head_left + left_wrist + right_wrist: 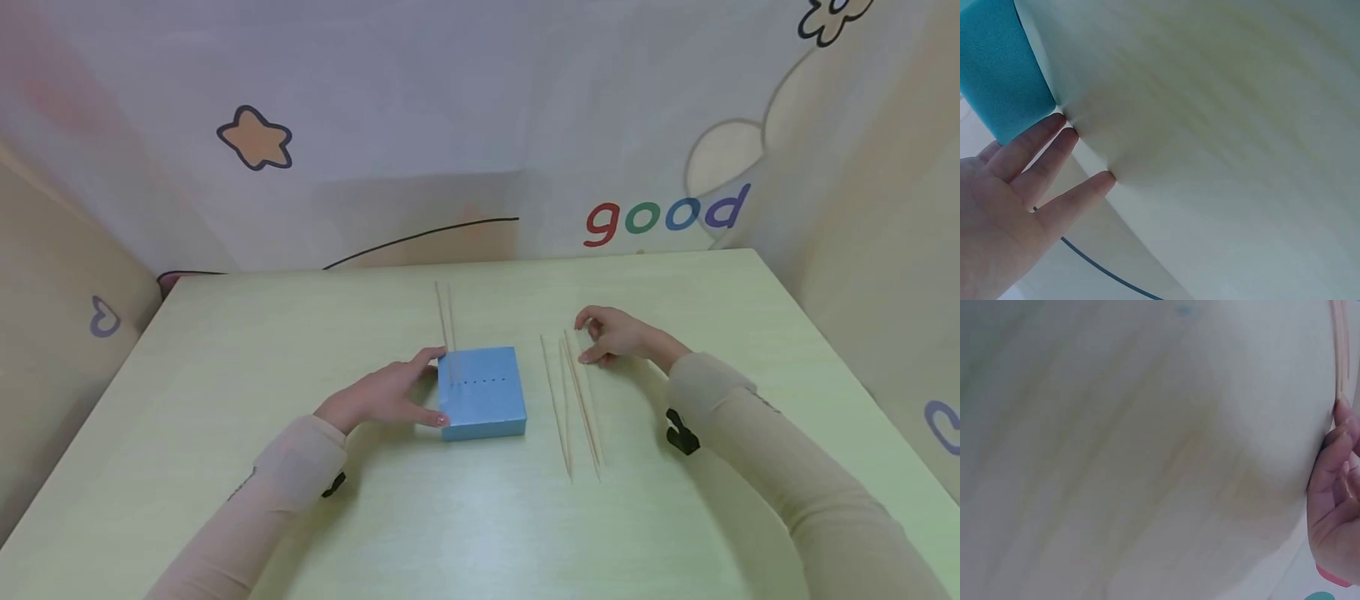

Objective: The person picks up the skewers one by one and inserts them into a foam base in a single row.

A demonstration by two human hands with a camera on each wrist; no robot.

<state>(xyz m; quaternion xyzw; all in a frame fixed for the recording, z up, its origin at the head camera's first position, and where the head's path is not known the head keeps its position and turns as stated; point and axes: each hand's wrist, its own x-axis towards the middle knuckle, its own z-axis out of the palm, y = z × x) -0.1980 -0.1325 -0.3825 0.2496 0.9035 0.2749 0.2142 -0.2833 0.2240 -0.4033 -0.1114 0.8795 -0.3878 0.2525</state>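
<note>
A blue foam block (482,408) with a row of small holes lies on the table. Two thin wooden sticks (452,321) stand upright at the left end of that row. My left hand (386,396) is at the block's left side, index finger at the back corner and thumb at the front corner. In the left wrist view, its other fingers (1054,156) are extended with their tips on the tabletop. Several loose sticks (555,400) lie right of the block. At their far ends is my right hand (611,335), bent fingers and thumb apart, fingertips close to the rightmost stick.
The pale wooden table (300,325) ends at a printed backdrop (420,100) with a star and the word "good". Fabric walls flank both sides. Dark clips (681,433) hang under the sleeve cuffs.
</note>
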